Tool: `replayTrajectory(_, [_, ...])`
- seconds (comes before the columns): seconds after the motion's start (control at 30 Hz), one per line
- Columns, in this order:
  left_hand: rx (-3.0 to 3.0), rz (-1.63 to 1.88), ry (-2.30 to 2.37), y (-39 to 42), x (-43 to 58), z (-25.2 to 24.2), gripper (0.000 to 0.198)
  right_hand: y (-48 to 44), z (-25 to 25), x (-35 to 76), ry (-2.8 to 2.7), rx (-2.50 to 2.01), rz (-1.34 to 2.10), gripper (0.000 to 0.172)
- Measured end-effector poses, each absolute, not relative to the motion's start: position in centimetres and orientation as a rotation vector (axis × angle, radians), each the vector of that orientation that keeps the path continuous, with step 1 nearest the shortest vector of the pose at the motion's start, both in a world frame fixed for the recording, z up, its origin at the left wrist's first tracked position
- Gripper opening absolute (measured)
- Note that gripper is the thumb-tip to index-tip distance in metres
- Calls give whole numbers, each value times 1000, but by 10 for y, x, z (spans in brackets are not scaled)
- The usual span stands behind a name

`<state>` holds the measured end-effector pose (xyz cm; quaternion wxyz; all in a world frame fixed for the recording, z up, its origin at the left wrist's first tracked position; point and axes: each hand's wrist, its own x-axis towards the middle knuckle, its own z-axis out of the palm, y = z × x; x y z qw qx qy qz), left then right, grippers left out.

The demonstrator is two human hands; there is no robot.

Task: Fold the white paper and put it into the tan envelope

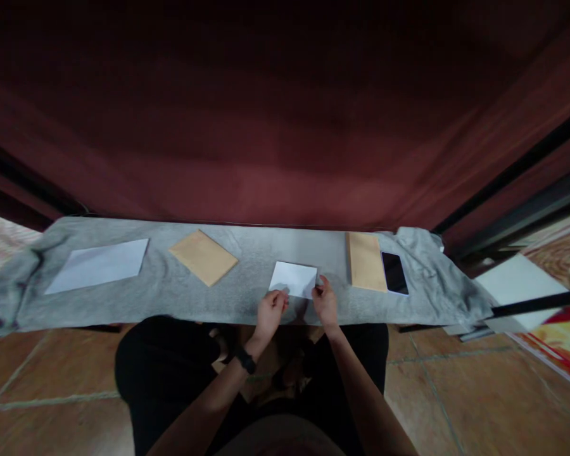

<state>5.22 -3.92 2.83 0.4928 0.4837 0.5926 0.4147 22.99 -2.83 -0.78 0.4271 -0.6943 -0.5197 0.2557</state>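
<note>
A small folded white paper [293, 278] lies on the grey cloth [247, 301] covering a low bench. My left hand [270, 312] pinches the paper's near left corner, fingers closed on it. At the near right edge of the paper my right hand [325, 303] grips it the same way. A black band sits on my left wrist.
On the cloth lie a larger white sheet [99, 265] at the left, a tan envelope [203, 256] left of centre, another tan envelope [365, 260] at the right and a black phone [394, 272] beside it. A dark red curtain hangs behind. Tiled floor lies below.
</note>
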Motion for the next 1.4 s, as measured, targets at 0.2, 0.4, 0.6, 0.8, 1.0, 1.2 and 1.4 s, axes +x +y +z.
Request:
replayTrajectory(0.2, [2376, 736, 1623, -44, 54, 14, 47, -35, 3, 224, -1427, -1924, 395, 48])
replayTrajectory(0.4, [2628, 472, 1622, -44, 49, -3, 55, -40, 3, 203, -1717, -1709, 172, 44])
replayTrajectory(0.6, [2702, 387, 1453, -35, 37, -6, 55, -37, -4, 168, -2100, -1566, 201, 48])
replayTrajectory(0.8, [2599, 359, 1608, -23, 33, -1, 55, -30, -10, 180, -2156, -1682, 43, 50])
replayTrajectory(1.0, [2508, 279, 1721, 0, 43, 0, 59, -28, -18, 189, -2049, -1792, -110, 54])
replayTrajectory(1.2, [2488, 242, 1786, 17, 49, 0, 62, -33, -20, 195, -1974, -1843, -192, 54])
replayTrajectory(1.4, [2515, 297, 1777, 13, 48, -1, 60, -42, -19, 209, -1917, -1884, -206, 52])
